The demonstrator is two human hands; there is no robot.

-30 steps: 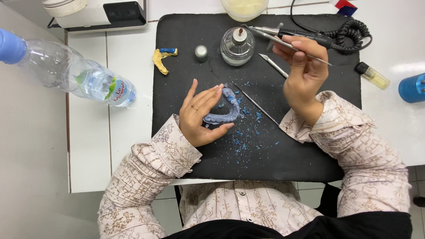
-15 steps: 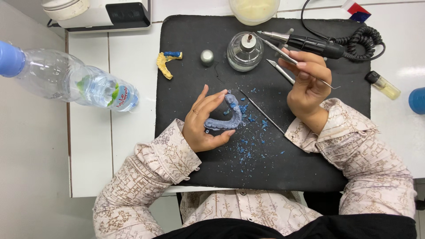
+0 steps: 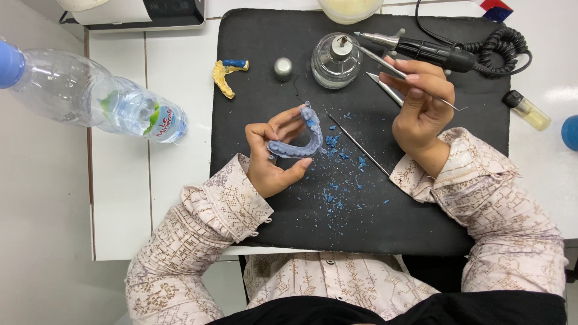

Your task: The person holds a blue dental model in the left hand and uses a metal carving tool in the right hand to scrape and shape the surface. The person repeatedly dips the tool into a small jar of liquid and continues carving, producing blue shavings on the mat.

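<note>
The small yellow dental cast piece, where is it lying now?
In the head view, the yellow cast piece lies on the white table, just left of the black mat, between the plastic bottle and the small metal cap.

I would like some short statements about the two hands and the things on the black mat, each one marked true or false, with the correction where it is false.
1. The left hand holds a blue horseshoe-shaped dental arch. True.
2. The right hand is empty. False: it holds a thin metal instrument between the fingers.
3. Blue crumbs lie scattered on the black mat. True.
4. The plastic water bottle stands upright on the mat. False: it lies on its side on the white table, left of the mat.
5. A small glass burner stands at the far side of the mat. True.
6. The yellow dental piece is in the left hand. False: it lies on the table by the mat's edge.
</note>
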